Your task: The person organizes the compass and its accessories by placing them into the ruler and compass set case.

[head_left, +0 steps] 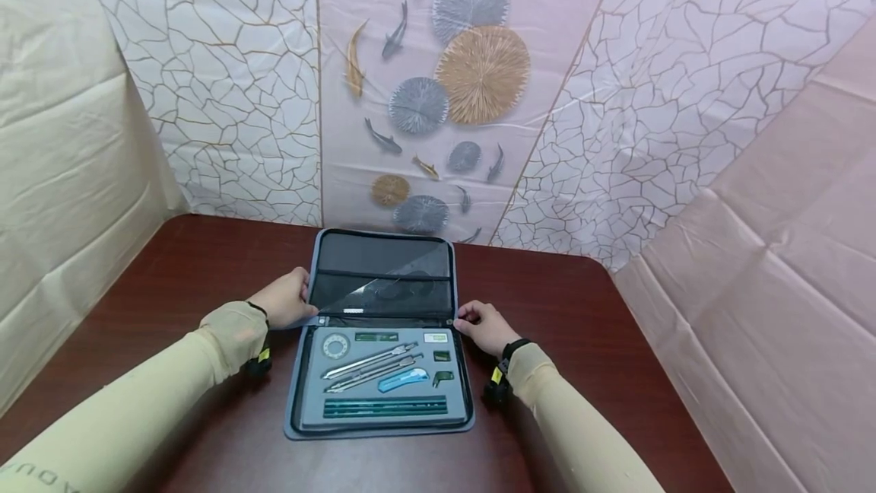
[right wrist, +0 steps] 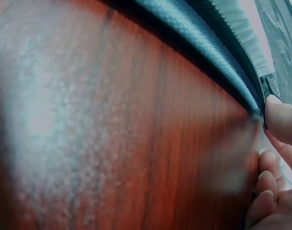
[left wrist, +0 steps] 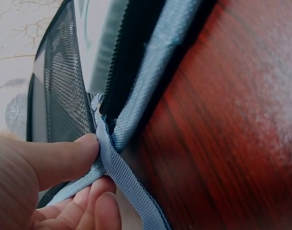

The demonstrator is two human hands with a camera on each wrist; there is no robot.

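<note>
A blue-edged zipper case (head_left: 294, 402) lies open on the table, its mesh-pocketed lid (head_left: 383, 249) raised at the back. My left hand (head_left: 286, 299) grips the case at the left end of the hinge; in the left wrist view its thumb (left wrist: 83, 148) presses by a blue fabric strap (left wrist: 129, 184). At the hinge's right end, my right hand (head_left: 484, 326) pinches the case's edge, thumb (right wrist: 282, 120) beside a small dark tab. Inside, a grey foam insert (head_left: 376, 428) holds green pencils (head_left: 385, 407), a blue utility knife (head_left: 402, 380), silver compass-like tools (head_left: 369, 362) and a white ring (head_left: 335, 346).
The insert also carries a small white block (head_left: 435, 338) and small dark green pieces (head_left: 442, 379). Reddish-brown tabletop (head_left: 561, 310) extends on both sides. Patterned cloth (head_left: 239, 97) hangs behind the table, with plain cloth at the sides.
</note>
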